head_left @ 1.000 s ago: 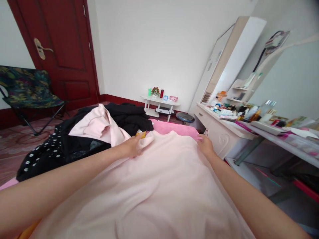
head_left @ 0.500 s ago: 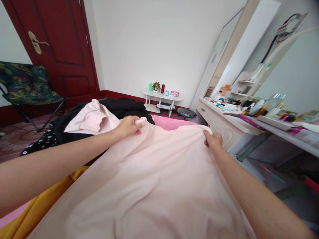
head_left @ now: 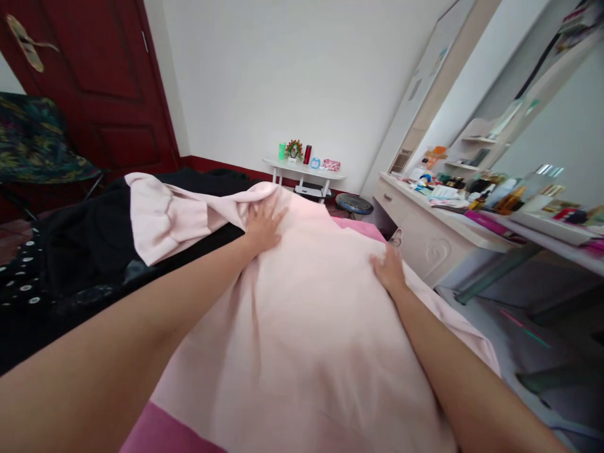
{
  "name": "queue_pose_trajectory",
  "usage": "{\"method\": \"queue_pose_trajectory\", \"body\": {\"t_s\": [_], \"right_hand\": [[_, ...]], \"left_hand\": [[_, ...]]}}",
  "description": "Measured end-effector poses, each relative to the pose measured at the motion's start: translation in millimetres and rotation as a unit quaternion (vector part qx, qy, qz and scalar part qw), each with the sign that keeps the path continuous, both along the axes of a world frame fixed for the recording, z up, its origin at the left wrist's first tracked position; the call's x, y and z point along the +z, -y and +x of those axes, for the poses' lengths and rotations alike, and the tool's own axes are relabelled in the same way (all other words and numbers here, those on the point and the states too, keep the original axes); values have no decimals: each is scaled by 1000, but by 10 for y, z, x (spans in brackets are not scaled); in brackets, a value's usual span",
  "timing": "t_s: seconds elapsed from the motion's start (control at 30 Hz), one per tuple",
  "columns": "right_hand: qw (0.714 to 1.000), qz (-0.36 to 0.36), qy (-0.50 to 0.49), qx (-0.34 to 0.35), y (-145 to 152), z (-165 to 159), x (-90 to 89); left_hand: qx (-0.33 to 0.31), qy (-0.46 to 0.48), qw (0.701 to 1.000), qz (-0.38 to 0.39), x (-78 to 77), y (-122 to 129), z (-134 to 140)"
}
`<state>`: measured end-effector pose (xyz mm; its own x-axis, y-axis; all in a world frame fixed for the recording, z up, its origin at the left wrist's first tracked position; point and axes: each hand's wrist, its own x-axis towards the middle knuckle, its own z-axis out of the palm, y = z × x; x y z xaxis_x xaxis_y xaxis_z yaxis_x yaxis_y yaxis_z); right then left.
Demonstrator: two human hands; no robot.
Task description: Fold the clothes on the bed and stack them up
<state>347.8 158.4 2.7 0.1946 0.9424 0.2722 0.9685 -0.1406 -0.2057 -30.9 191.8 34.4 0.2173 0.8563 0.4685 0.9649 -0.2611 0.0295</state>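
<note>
On the bed (head_left: 155, 434), both hands, left hand (head_left: 263, 224) and right hand (head_left: 389, 270), lie open and flat on the spread pink garment (head_left: 306, 327), gripping nothing, so its loose sleeve (head_left: 165, 214) over the black clothes (head_left: 80, 245) could bunch or slide off the right edge.

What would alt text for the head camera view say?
Two bare hands, left and right, press flat on a pale pink garment spread on a bed, with black clothes piled to the left and a cluttered dresser to the right.

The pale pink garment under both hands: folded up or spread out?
Spread out: the pale pink garment lies flat, left hand and right hand pressing on it.
</note>
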Motion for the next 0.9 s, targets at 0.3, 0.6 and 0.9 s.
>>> {"method": "queue_pose_trajectory", "body": {"t_s": [0.3,0.6,0.9], "right_hand": [[990,-126,52,-32,-18,-87,-160],[979,-186,45,-76,344,-224,-87],[973,-220,53,-49,1027,-419,-12]], "left_hand": [[5,-125,991,-49,-394,41,30],[2,-73,982,-176,-370,611,98],[-32,-41,972,-230,-318,1555,31]]}}
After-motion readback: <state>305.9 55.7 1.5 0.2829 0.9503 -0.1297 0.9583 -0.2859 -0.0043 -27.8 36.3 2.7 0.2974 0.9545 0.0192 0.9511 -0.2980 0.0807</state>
